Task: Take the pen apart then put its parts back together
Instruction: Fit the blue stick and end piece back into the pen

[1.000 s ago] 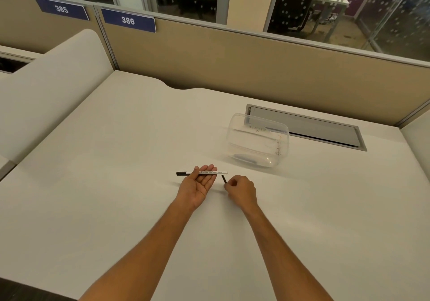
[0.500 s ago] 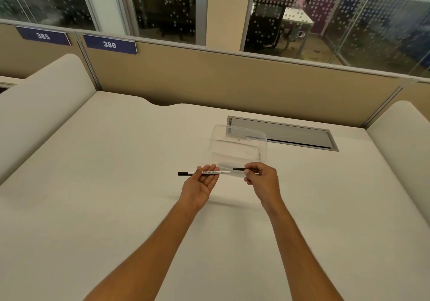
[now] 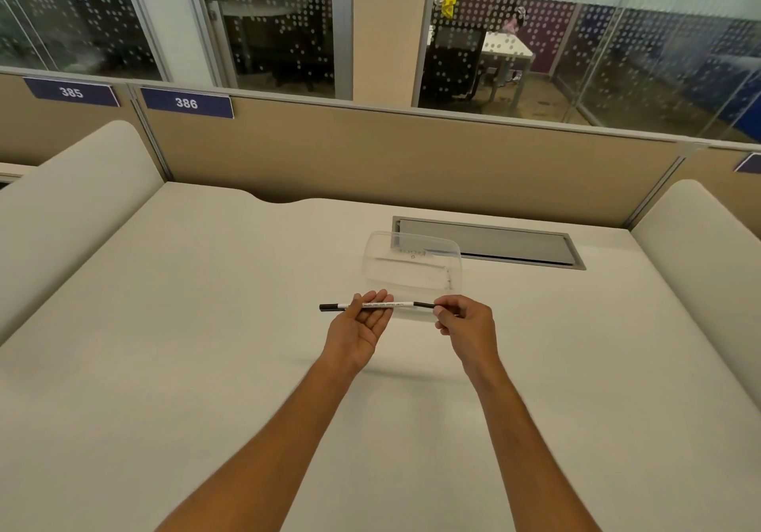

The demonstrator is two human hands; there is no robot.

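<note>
A thin white pen (image 3: pixel 385 305) with black ends lies level above the white desk (image 3: pixel 206 346). My left hand (image 3: pixel 362 325) is palm up, its fingers lightly curled under the pen's white barrel. My right hand (image 3: pixel 465 323) pinches the small black cap (image 3: pixel 426 305) at the pen's right end between thumb and fingertips. The cap meets the barrel end; whether it is fully seated I cannot tell. The pen's left black tip sticks out past my left fingers.
A clear plastic container (image 3: pixel 412 268) stands on the desk just behind the pen. Behind it a grey cable hatch (image 3: pixel 494 243) is set into the desk. Beige partitions (image 3: pixel 370 153) close off the back, and padded dividers flank both sides.
My right hand picked the black cap off the desk and brought it up to the pen's right end. Both hands rose from the desk surface, and the view tilted upward.
</note>
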